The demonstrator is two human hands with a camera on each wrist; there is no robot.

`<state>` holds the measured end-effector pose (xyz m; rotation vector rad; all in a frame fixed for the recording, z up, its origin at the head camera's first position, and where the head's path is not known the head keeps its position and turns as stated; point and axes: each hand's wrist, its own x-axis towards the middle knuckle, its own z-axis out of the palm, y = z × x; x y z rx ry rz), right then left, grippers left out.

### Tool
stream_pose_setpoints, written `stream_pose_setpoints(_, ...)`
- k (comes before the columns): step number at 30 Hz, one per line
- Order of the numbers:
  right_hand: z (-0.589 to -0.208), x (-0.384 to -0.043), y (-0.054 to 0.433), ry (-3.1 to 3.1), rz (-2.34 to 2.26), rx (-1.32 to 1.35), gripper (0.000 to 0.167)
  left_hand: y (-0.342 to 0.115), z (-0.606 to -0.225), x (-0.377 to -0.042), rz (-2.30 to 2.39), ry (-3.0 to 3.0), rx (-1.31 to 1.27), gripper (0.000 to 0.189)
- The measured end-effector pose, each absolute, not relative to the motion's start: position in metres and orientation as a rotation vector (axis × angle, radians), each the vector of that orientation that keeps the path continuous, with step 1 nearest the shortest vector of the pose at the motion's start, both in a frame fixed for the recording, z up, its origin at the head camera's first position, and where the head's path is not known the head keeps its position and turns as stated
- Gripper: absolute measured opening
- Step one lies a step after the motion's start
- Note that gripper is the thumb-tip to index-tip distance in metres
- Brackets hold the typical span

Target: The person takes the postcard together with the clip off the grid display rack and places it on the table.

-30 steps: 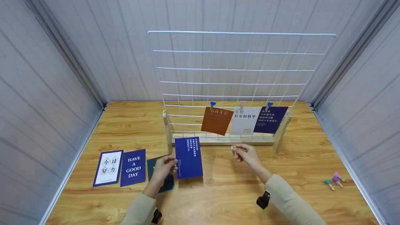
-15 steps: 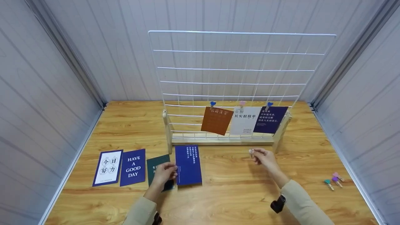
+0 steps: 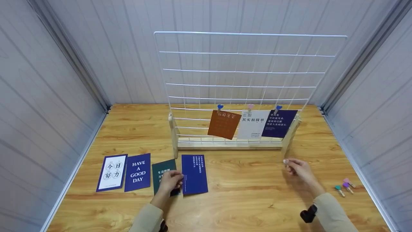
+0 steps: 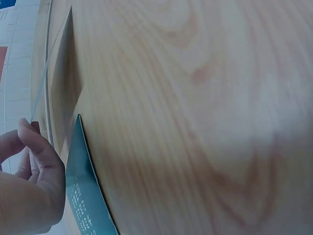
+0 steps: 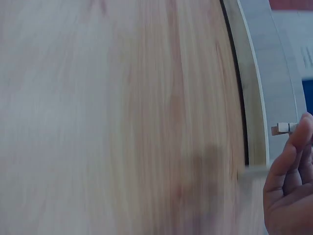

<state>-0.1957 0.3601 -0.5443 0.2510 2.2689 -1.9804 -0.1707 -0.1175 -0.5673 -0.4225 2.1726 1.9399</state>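
My left hand [image 3: 168, 184] pinches the left edge of a dark blue card [image 3: 195, 176] with white print. In the left wrist view this card shows nearly edge-on, tilted, with a shadow on the table beneath it. Below that hand lies a dark green card [image 3: 163, 168], partly covered by the fingers. Over the table's right half, my right hand [image 3: 301, 173] pinches a small wooden clothespin [image 5: 282, 129] between thumb and fingertips. A whitish top of the clothespin pokes out at the fingertips in the head view.
A white wire grid rack [image 3: 241, 70] on a wooden base [image 3: 229, 148] stands behind the hands. Brown [image 3: 224, 125], white [image 3: 251, 127] and navy [image 3: 279, 124] cards hang clipped on it. Two cards, one reading HAVE A GOOD DAY [image 3: 137, 172], lie left. Loose heart clothespins [image 3: 339, 190] lie right.
My right hand has moved right and nearer with the clothespin, away from the rack's middle. My left hand has lowered the blue card toward the table, uncovering more of the green card.
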Motion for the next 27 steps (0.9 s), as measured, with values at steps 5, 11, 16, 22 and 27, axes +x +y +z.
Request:
stream_pose_setpoints(5,-0.556,-0.194,0.406,2.327,-1.892,0.246,0.019,-0.117,-0.569,-0.169,1.898,2.203,-0.431,0.018)
stream_pose_setpoints(11,-0.546,-0.179,0.433,2.430,-1.802,0.386,0.020,-0.114,-0.570,-0.167,1.906,2.220,-0.400,0.020)
stream_pose_setpoints(16,-0.544,-0.169,0.456,2.437,-1.706,0.441,0.024,-0.113,-0.571,-0.166,1.969,2.196,-0.393,0.019)
stream_pose_setpoints(22,-0.549,-0.156,0.482,2.432,-1.594,0.507,0.043,-0.113,-0.572,-0.165,1.991,2.181,-0.416,0.019)
stream_pose_setpoints(27,-0.553,-0.148,0.498,2.438,-1.542,0.519,0.041,-0.115,-0.572,-0.164,1.934,2.198,-0.463,0.021)
